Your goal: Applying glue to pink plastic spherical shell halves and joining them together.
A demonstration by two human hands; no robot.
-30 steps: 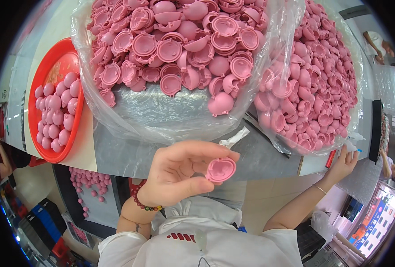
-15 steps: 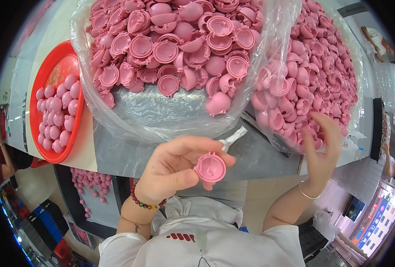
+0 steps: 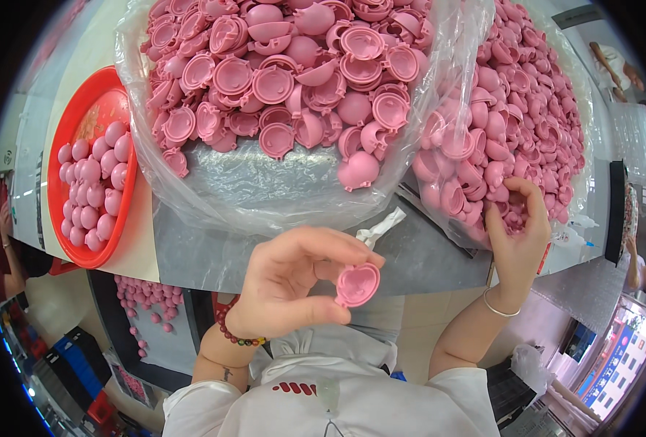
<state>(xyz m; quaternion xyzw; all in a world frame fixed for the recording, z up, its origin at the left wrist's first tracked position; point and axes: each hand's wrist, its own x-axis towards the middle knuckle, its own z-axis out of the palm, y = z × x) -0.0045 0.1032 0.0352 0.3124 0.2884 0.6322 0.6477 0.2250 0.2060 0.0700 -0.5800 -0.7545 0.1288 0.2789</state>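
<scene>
My left hand (image 3: 290, 285) pinches a pink plastic half-shell (image 3: 357, 284) between thumb and fingertips, below the table edge near my chest. My right hand (image 3: 518, 231) reaches into the right clear bag (image 3: 516, 124) of pink half-shells, fingers curled among the pieces at its lower edge; whether it grips one is hidden. A second clear bag (image 3: 286, 80) full of pink half-shells lies in the middle of the grey table (image 3: 214, 255).
A red tray (image 3: 68, 146) with several closed pink balls stands at the left. More pink balls lie in a bin (image 3: 148, 298) under the table. A white twisted tie (image 3: 381, 226) lies near the table edge. Another person (image 3: 640, 262) is at the far right.
My right hand rose from the table's lower right edge and went into the right bag. My left hand kept the pink half-shell, turning it slightly.
</scene>
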